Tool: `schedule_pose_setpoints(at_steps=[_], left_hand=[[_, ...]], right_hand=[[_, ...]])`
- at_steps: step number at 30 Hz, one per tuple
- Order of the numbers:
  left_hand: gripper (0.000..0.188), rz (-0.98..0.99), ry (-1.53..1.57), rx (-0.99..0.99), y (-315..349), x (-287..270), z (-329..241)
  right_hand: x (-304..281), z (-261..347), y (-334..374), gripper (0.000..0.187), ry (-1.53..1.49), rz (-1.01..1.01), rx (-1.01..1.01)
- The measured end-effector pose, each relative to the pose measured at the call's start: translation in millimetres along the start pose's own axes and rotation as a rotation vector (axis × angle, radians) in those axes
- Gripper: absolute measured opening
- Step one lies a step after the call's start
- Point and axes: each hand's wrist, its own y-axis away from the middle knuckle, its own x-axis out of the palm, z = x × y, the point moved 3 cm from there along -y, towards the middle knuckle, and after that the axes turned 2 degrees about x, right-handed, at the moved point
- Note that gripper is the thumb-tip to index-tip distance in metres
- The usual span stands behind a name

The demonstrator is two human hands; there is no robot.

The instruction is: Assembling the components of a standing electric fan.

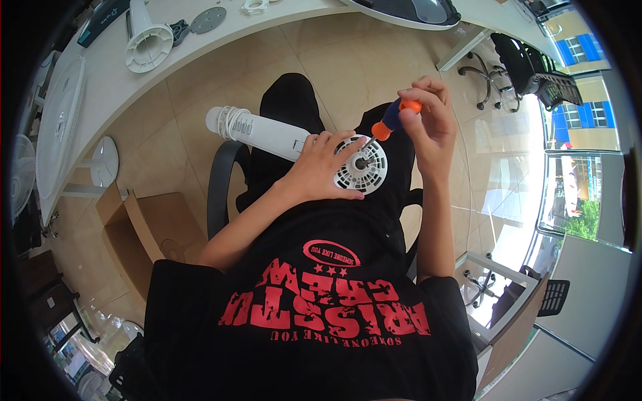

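Across my lap lies a white fan body [267, 137], its cord wound around the far left end. At its right end is a round slotted motor housing [375, 175] with a metal shaft at the centre. My left hand [321, 167] grips the housing from the left, fingers spread over its rim. My right hand [431, 123] pinches the end of a blue and orange screwdriver [391, 121]. The screwdriver slants down to the left, its tip at the upper part of the housing near my left fingertips. Whether the tip sits in a screw I cannot tell.
A curved white table [194, 50] runs along the far left, bearing a white tubular part [148, 47], a grey disc [208, 20] and a round fan grille [61, 127]. An open cardboard box [150, 234] stands on the floor at left. Office chairs [535, 67] are at right.
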Motion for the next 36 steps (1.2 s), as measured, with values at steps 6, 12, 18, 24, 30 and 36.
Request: schedule_pose_setpoints(at_steps=[6, 12, 18, 24, 30, 36], left_hand=[[0.108, 0.017, -0.016, -0.005, 1.0, -1.2, 0.1], [0.108, 0.016, 0.001, -0.009, 1.0, 0.5, 0.0], [0.110, 0.007, -0.003, -0.005, 2.5, -0.2, -1.1], [0.087, -0.033, 0.124, -0.014, 0.0, -1.1, 8.0], [0.040, -0.083, 0.331, -0.070, -5.2, -4.2, 16.2], [0.027, -0.230, 0.250, -0.052, -6.6, 11.3, 14.9]], right_hand=[[9.0, 6.8, -0.2, 0.032, -0.141, 0.015, 0.083], [3.9, 8.6, 0.9, 0.036, -0.203, 0.019, 0.000], [2.6, 12.0, 2.6, 0.036, -0.193, 0.008, -0.023], [2.1, 10.4, 0.5, 0.035, -0.192, -0.010, -0.058], [5.1, 10.7, -5.4, 0.033, -0.247, -0.030, -0.081], [12.8, 8.0, 1.6, 0.030, -0.272, -0.052, -0.051]])
